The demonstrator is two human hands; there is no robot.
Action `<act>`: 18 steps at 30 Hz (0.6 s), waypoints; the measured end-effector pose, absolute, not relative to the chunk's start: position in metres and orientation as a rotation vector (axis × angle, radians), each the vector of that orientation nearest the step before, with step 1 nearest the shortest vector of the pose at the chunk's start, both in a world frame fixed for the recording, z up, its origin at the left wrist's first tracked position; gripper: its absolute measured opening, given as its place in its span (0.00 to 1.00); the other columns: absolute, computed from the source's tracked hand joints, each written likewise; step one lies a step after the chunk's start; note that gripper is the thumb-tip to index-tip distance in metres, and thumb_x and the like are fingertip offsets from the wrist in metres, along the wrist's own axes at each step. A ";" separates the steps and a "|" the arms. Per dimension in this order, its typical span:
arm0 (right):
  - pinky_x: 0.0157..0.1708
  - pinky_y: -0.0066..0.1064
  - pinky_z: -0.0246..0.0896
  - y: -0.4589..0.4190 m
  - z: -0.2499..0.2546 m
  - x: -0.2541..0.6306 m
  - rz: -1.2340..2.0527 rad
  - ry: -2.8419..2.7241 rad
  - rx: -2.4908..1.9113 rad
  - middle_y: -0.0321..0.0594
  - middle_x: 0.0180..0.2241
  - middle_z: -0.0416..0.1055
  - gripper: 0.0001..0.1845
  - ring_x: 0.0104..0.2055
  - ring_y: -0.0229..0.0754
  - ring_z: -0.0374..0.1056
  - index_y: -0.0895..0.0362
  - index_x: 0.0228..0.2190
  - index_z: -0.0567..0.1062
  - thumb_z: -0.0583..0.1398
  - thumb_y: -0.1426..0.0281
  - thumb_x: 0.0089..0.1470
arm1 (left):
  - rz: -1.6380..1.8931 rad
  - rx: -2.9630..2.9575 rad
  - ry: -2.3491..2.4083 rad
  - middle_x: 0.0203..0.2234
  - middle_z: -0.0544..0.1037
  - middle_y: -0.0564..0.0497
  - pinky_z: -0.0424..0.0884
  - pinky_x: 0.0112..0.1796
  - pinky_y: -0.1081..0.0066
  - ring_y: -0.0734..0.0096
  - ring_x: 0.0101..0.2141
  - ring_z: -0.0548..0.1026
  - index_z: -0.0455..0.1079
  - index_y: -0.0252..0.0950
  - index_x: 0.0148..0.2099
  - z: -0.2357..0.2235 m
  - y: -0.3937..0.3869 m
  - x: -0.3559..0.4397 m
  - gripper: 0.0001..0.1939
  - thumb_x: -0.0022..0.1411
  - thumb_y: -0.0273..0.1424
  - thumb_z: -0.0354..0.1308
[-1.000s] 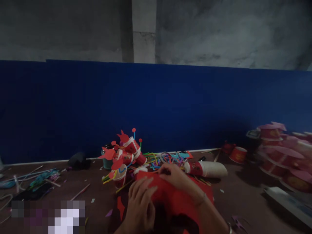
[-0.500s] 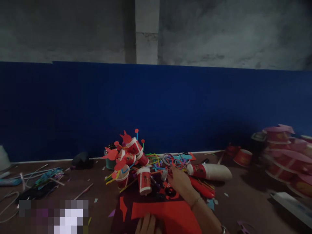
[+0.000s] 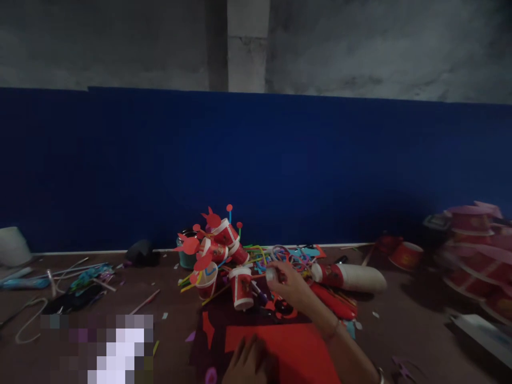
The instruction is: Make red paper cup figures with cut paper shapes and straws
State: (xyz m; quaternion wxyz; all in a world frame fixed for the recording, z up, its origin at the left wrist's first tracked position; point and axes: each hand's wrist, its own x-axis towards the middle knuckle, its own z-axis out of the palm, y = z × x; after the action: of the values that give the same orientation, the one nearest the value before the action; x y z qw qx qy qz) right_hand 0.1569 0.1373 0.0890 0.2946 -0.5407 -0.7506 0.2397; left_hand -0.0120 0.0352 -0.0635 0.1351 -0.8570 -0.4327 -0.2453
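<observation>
My left hand (image 3: 248, 360) lies flat on a sheet of red paper (image 3: 296, 346) near the bottom edge, fingers stretched out. Above the paper, my right hand (image 3: 290, 285) is closed with its fingertips around a small whitish roll (image 3: 272, 275) that looks like tape; its details are blurred. Just left of it stands a red-and-white paper cup (image 3: 241, 289). Behind it are more cups with red paper cut-outs (image 3: 189, 245) and bent straws. Under the right hand lie red scraps and a black-handled tool (image 3: 283, 306), possibly scissors.
A stack of pale cups (image 3: 362, 278) lies on its side at the right, beside a long red packet (image 3: 336, 301). Pipe cleaners (image 3: 258, 256) are heaped behind. Decorated red tubs (image 3: 472, 248) pile up far right. Straws and scraps (image 3: 88, 280) lie left. A blue panel (image 3: 256, 165) stands behind.
My right hand has lifted out of the clutter with the small whitish roll in its fingers. My left hand shows more, still on the red paper. The whole view has shifted slightly.
</observation>
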 end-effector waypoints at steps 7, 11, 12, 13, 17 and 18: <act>0.40 0.31 0.63 0.087 0.085 0.127 0.886 -2.216 -1.193 0.42 0.39 0.72 0.20 0.38 0.42 0.69 0.58 0.43 0.72 0.58 0.72 0.45 | -0.513 -2.616 -1.500 0.40 0.79 0.42 0.73 0.38 0.66 0.59 0.39 0.77 0.72 0.35 0.46 -0.036 0.041 -0.047 0.17 0.53 0.28 0.57; 0.42 0.31 0.63 0.083 0.071 0.128 0.798 -2.333 -1.208 0.46 0.41 0.69 0.19 0.39 0.43 0.68 0.60 0.41 0.74 0.58 0.75 0.44 | -0.579 -2.535 -1.337 0.46 0.77 0.43 0.71 0.45 0.65 0.58 0.46 0.75 0.71 0.35 0.46 -0.013 0.035 -0.065 0.18 0.51 0.22 0.54; 0.43 0.31 0.63 0.083 0.068 0.130 0.803 -2.341 -1.210 0.46 0.41 0.69 0.21 0.40 0.43 0.68 0.60 0.43 0.73 0.57 0.75 0.43 | -0.609 -2.514 -1.302 0.45 0.78 0.44 0.72 0.44 0.66 0.60 0.45 0.76 0.70 0.36 0.46 -0.011 0.035 -0.068 0.18 0.51 0.22 0.53; 0.44 0.32 0.62 0.083 0.066 0.131 0.813 -2.347 -1.202 0.46 0.42 0.69 0.24 0.42 0.44 0.68 0.59 0.45 0.72 0.57 0.76 0.43 | -0.631 -2.497 -1.251 0.44 0.79 0.45 0.72 0.43 0.66 0.62 0.43 0.76 0.69 0.36 0.47 -0.009 0.035 -0.069 0.19 0.51 0.21 0.53; 0.52 0.36 0.57 0.075 0.058 0.129 0.831 -2.343 -1.171 0.47 0.51 0.66 0.33 0.52 0.48 0.63 0.57 0.53 0.66 0.57 0.77 0.41 | -0.650 -2.449 -1.207 0.41 0.80 0.45 0.73 0.43 0.65 0.62 0.42 0.77 0.67 0.33 0.47 -0.008 0.035 -0.069 0.24 0.44 0.19 0.50; 0.54 0.37 0.55 0.073 0.056 0.128 0.836 -2.349 -1.186 0.47 0.53 0.65 0.35 0.54 0.49 0.61 0.57 0.54 0.65 0.56 0.77 0.41 | -0.659 -2.437 -1.225 0.41 0.80 0.44 0.73 0.43 0.65 0.62 0.41 0.77 0.66 0.32 0.47 -0.007 0.035 -0.068 0.26 0.42 0.19 0.49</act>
State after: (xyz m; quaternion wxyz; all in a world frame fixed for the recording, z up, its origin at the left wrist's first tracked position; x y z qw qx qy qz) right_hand 0.1281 0.0734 0.0562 0.1893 -0.4217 -0.8355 0.2973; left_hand -0.0683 0.0348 -0.0068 0.1671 -0.8563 -0.4304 -0.2315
